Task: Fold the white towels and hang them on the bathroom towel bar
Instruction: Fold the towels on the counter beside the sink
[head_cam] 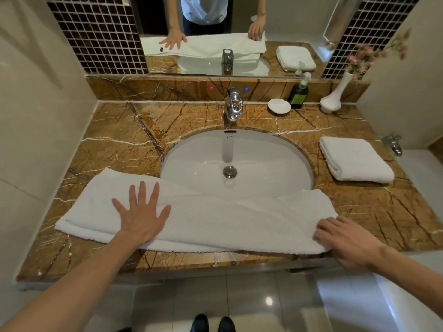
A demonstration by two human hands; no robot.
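Pressing a long white towel (215, 219) flat on a marble counter (115, 144), a person works through a fold at a bathroom basin (263, 159). The left hand (141, 218) lies open, fingers spread wide, palm down on the towel's left half. The right hand (345, 240) curls its fingers over the towel's right end at the counter's front edge, thumb hidden beneath, and appears to grip that end. The towel lies in a band along the front of the counter, its middle sagging over the basin's near rim, with a loose upper layer showing at its right. A folded towel (357, 159) sits on the counter to the right of the basin, well apart from the one in hand. No towel bar shows in this view

The step in hand looks to be the crosswise fold, bringing the right end over to meet the left. Done well, the left palm serves as the anchor so the cloth does not slide toward the basin, while the right hand lifts all layers together, carries them low across and sets edge on edge before letting go. The sag over the basin is the likely trouble, since unsupported cloth there may wrinkle or drag. Drawing the towel taut first, then smoothing outward from the fold, should keep the corners square enough to hang evenly
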